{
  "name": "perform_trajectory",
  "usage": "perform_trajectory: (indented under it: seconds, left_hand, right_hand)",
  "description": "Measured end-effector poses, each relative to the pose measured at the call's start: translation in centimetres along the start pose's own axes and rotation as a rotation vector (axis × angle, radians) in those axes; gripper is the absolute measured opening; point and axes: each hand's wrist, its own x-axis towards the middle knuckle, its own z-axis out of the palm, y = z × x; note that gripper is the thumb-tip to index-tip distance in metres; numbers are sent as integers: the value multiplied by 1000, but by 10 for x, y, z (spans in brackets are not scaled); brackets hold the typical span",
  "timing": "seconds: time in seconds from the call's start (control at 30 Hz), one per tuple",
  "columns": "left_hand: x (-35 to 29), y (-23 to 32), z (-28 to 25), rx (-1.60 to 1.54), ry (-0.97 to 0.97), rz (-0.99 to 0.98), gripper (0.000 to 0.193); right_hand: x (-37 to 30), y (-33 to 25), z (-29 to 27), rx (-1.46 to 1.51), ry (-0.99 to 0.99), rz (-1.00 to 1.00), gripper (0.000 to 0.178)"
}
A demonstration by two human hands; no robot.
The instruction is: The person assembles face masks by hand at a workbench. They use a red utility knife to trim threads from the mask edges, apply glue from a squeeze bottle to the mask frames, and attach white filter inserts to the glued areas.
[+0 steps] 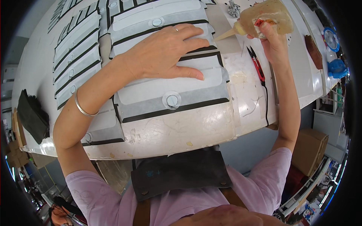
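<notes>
My left hand [163,49] lies palm down with its fingers spread over the overlapping black-edged panels in the middle of the table. The nearest panel [205,90] has a white and grey backing and a round disc [172,100]. In my right hand [274,44] is a translucent yellowish squeeze bottle [277,13], tilted on its side. Its narrow nozzle [226,35] points left, and the tip is at the right edge of a panel close to my left fingertips. Whether the tip touches the panel I cannot tell.
Red-handled thread snips [258,67] with a black cord lie below the bottle. More panels [81,56] overlap in a row at left, beside a dark stack of material [33,116]. On the right are a brown piece [313,52] and a blue container [336,68].
</notes>
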Motion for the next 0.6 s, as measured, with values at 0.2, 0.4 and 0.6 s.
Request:
perform_trajectory:
  seconds: [0.2,0.4,0.6]
  left_hand:
    - [0,-1,1,-6,14,20,72]
    - [-4,-3,4,7,38,24,72]
    - [3,-4,-5,-70,8,-21,59]
  right_hand:
    - [15,28,-25,-4,20,-48,41]
    - [54,-6,18,196,412,-455,39]
    - [72,-20,12,224,373,-307,45]
